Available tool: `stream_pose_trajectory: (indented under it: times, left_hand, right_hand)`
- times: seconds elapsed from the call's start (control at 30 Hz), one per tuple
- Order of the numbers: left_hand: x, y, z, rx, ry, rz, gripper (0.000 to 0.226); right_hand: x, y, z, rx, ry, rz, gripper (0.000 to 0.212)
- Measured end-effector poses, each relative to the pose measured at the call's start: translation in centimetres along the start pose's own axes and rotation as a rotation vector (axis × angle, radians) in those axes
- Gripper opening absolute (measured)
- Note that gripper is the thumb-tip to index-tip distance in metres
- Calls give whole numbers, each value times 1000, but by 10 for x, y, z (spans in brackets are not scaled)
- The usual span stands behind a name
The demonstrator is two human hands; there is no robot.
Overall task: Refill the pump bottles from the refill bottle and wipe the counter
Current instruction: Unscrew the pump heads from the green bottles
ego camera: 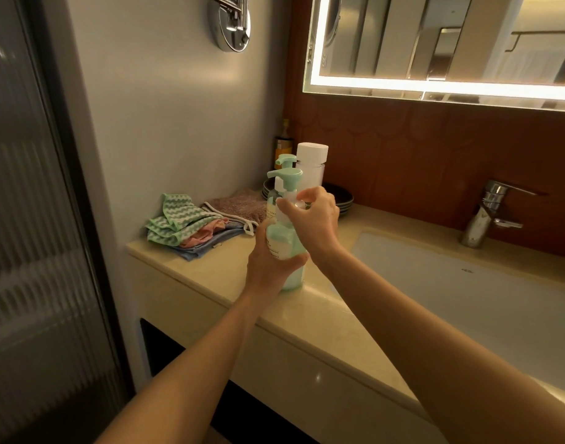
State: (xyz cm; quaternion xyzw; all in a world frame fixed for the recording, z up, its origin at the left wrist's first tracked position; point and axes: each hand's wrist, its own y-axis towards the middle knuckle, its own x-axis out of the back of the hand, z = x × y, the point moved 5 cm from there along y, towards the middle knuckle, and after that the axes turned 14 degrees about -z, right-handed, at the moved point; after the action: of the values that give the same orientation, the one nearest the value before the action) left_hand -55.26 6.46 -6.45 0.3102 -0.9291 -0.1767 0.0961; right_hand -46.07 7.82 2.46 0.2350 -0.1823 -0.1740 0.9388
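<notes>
Now the left hand (268,265) grips the pump bottle (282,246), upright on the counter (210,274) beside the sink (467,302). The right hand (314,216) pinches its collar. Just behind stand a second bottle (272,203) and the refill bottle (311,166); cloths (185,225) lie left.

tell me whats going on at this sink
A person is working at a bathroom counter beside the sink. Their left grip holds the body of a mint-green pump bottle standing on the counter, while the right grip pinches the collar under its pump head, likely twisting it. A second pump bottle and the white-capped refill bottle stand just behind. The pile of cloths lies untouched to the left.
</notes>
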Motion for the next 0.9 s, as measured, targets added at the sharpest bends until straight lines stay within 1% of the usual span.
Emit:
stream_pose_trajectory:
  times: [0.07,0.13,0.2,0.27,0.3,0.33,0.43,0.53,0.63,0.73,0.8,0.83,0.87,0.9]
  left_hand:
    - [0,0,0,-3,8,-5,83]
    - [-1,0,0,-10,19,-11,81]
    - [-1,0,-1,-16,25,-13,80]
    - [-1,-1,-3,-19,23,-11,81]
    - [-1,-2,-4,-19,17,-12,81]
    - [-1,-2,-4,-16,13,-15,82]
    - [-1,-3,-5,-18,23,-22,82]
    - [1,-4,-3,-20,23,-34,81]
    - [6,-4,1,-44,24,-93,78]
    - [11,1,3,-52,11,-133,83]
    - [16,8,6,-63,42,-137,86]
    - [20,13,7,-78,73,-149,88]
    - [24,19,9,-95,109,-167,91]
    - [29,24,11,-105,150,-186,95]
  right_hand:
    - [-4,1,1,-1,24,19,28]
    - [-7,1,1,-14,45,48,29]
    - [-9,0,-1,-37,70,103,37]
    - [-11,-1,-6,-54,87,172,53]
    - [-11,-1,-9,-49,63,183,58]
    - [-10,-1,-12,-32,25,175,59]
    - [-8,0,-11,31,-67,110,53]
    - [-2,5,3,26,82,90,48]
    - [20,18,21,-1,280,51,35]
    - [58,40,26,-53,473,-150,28]
    - [76,53,12,-180,557,-287,26]
    - [81,58,1,-230,540,-327,27]
    - [83,62,-10,-257,470,-334,29]
    - [81,63,-21,-277,386,-304,32]
